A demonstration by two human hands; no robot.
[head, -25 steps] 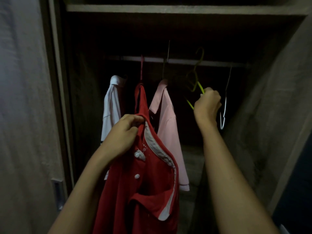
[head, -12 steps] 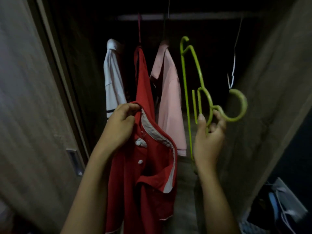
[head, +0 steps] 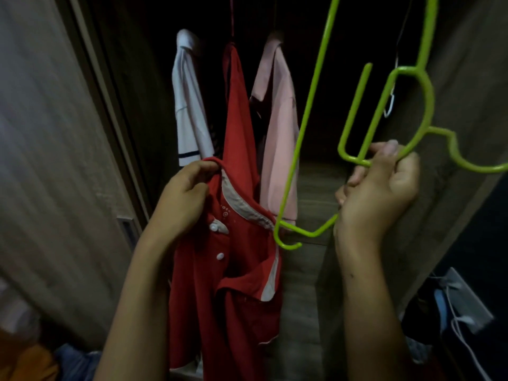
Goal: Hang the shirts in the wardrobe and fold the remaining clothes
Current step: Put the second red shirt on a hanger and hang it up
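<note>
Head view: left hand (head: 182,199) grips the collar of the red polo shirt (head: 228,284), which has white buttons and a pale collar lining and hangs limp before the wardrobe (head: 467,78) opening. Right hand (head: 376,188) is curled round the green hanger (head: 301,138), beside the polo. Behind hang a white shirt (head: 189,105), a second red shirt (head: 239,105) and a pink shirt (head: 277,119). Versus 0.5 s ago: hanger higher, nearer me.

We see a dim, grainy view. The wardrobe (head: 461,105) interior sinks into near black; weak light from our side reaches only the nearer surfaces. The door (head: 55,160) at left is smeared with blur, and edges bow outward.
</note>
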